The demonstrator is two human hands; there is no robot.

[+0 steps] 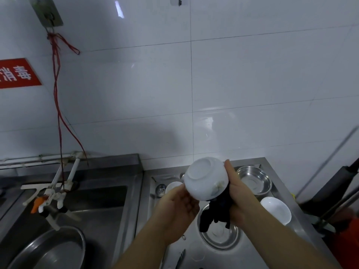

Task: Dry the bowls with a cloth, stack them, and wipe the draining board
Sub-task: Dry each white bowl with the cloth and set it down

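Landmark: white bowl, held upside down in the air above the draining board, foot ring toward the camera.

Left of the bowl: sink with taps and a large steel basin. Not involved.

At the bowl's lower left: left hand, palm up, supports the rim. Its fingers look loosely spread and only lightly curved under the bowl, more a cradle than a firm grip.

Just behind the bowl on its left: a small white bowl on the draining board.

Below the bowl: dark cloth hangs from the bowl's mouth over a steel bowl.

Right of the bowl: right hand, thumb laid against the bowl's outer wall. The fingers are hidden behind the cloth; they appear to hold it against the bowl, but how tightly I cannot tell.

Further right: another steel bowl and another white bowl, both on the draining board.

Risks (judgement): a wet glazed bowl on an open palm could slip while being turned and drop onto the bowls below. The trailing cloth end could snag or drag in the steel bowl and pick up water.
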